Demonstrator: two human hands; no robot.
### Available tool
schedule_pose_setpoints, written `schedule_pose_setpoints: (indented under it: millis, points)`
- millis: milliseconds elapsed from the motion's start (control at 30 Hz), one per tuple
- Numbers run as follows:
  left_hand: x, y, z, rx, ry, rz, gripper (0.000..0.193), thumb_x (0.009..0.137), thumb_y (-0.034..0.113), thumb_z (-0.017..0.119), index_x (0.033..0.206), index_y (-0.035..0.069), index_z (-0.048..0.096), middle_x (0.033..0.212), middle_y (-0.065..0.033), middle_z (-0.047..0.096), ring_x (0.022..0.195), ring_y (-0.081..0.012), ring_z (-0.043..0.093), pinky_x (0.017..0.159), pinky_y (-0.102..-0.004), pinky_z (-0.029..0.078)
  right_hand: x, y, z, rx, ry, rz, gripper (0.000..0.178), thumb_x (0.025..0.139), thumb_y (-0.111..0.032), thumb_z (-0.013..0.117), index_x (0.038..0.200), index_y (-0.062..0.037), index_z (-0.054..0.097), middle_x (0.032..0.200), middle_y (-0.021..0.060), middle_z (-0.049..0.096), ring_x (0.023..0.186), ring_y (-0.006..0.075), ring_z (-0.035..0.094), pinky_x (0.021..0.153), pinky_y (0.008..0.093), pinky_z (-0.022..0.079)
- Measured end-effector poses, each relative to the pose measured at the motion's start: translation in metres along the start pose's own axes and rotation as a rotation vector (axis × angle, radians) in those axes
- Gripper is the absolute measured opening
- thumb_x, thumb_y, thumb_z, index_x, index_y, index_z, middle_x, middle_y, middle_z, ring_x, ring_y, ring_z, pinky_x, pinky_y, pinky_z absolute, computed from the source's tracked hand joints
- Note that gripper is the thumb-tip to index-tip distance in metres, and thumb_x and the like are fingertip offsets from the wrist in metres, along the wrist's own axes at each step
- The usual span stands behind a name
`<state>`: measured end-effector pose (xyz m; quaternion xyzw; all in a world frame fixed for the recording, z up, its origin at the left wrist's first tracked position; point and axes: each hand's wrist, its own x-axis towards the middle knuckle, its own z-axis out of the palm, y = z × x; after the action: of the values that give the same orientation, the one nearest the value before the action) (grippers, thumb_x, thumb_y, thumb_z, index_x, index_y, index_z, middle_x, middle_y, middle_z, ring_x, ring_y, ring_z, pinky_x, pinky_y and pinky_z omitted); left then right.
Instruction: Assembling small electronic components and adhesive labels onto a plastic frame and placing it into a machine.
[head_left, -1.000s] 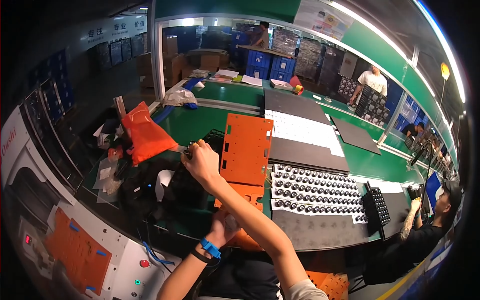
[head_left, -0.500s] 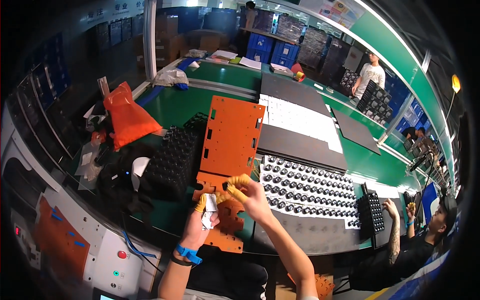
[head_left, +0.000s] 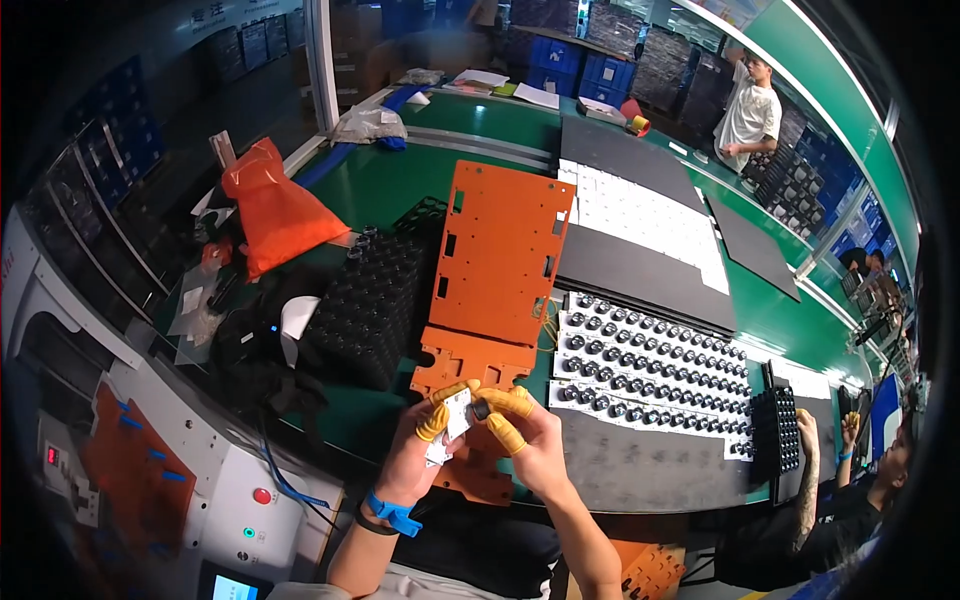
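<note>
My left hand [head_left: 415, 455], with yellow finger cots and a blue wrist strap, grips small white boards [head_left: 458, 414]. Between the yellow-covered fingers of my right hand [head_left: 530, 435] is a small black round part [head_left: 480, 409], right at the upper board's edge; whether it touches the board I cannot tell. Both hands hover over the lower part of an orange fixture [head_left: 470, 358]. Its tall orange plate [head_left: 503, 255] with slots stands raised behind them. To the left lies a black tray of round parts [head_left: 368, 310].
Rows of white boards with black round parts [head_left: 650, 365] lie to the right. Beyond are dark sheets [head_left: 620, 170] and more white boards [head_left: 640, 220]. An orange bag [head_left: 280, 215] sits at the left. A co-worker's arm [head_left: 808, 480] is by a black tray [head_left: 783, 430] at right.
My right hand has brought the black part down to the white boards, and my hands are now close together. The whole view has shifted, so the bench appears further right.
</note>
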<state>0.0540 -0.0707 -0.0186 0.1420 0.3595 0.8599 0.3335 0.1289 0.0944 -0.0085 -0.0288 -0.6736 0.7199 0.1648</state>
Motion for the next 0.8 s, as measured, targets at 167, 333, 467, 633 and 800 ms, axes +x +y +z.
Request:
schedule_pose_setpoints:
  millis: [167,333,467,633,800]
  points:
    - [-0.004,0.001,0.001,0.05,0.035,0.004,0.053,0.103,0.035,0.062,0.142,0.0,0.058,0.121,-0.0054,0.068,0.086,-0.008,0.059,0.066,-0.0225,0.045,-0.003,-0.006,0.008,0.047,0.072,-0.026,0.03,0.095,-0.003,0.069,0.125,-0.0004,0.071,0.099,0.0039,0.056,0.092,0.0131,0.058,0.082,0.0257,0.049]
    - [-0.005,0.004,0.009,0.279,0.031,0.123,0.052,0.093,0.018,0.075,0.138,-0.003,0.061,0.116,-0.0006,0.068,0.088,-0.0033,0.055,0.08,-0.0193,0.045,-0.005,-0.018,0.0,-0.317,0.052,-0.064,0.027,0.09,-0.004,0.073,0.117,0.0003,0.073,0.087,0.004,0.059,0.079,0.0129,0.056,0.072,0.0267,0.046]
    - [-0.006,0.01,0.002,0.464,-0.06,0.181,0.052,0.092,0.019,0.077,0.135,-0.005,0.062,0.12,-0.0028,0.069,0.102,-0.0072,0.06,0.093,-0.0232,0.047,-0.009,-0.038,0.005,-0.376,0.061,-0.066,0.025,0.088,-0.004,0.075,0.113,0.001,0.073,0.088,0.0056,0.063,0.071,0.0132,0.054,0.066,0.0282,0.046]
    - [-0.01,0.009,0.007,0.552,-0.049,0.245,0.053,0.092,0.023,0.078,0.134,-0.005,0.063,0.122,-0.0066,0.069,0.099,-0.0093,0.059,0.09,-0.024,0.047,-0.015,-0.042,0.007,-0.394,0.085,-0.025,0.025,0.088,-0.004,0.075,0.112,0.0014,0.072,0.089,0.0056,0.065,0.071,0.0123,0.053,0.066,0.0277,0.046]
    - [-0.02,0.019,0.012,0.686,-0.037,0.271,0.055,0.091,0.026,0.079,0.134,-0.005,0.063,0.122,-0.0076,0.069,0.094,-0.0101,0.057,0.083,-0.0237,0.046,-0.027,-0.034,0.01,-0.361,0.09,-0.013,0.023,0.091,-0.005,0.074,0.112,0.002,0.073,0.088,0.0029,0.065,0.071,0.0104,0.052,0.068,0.0269,0.046]
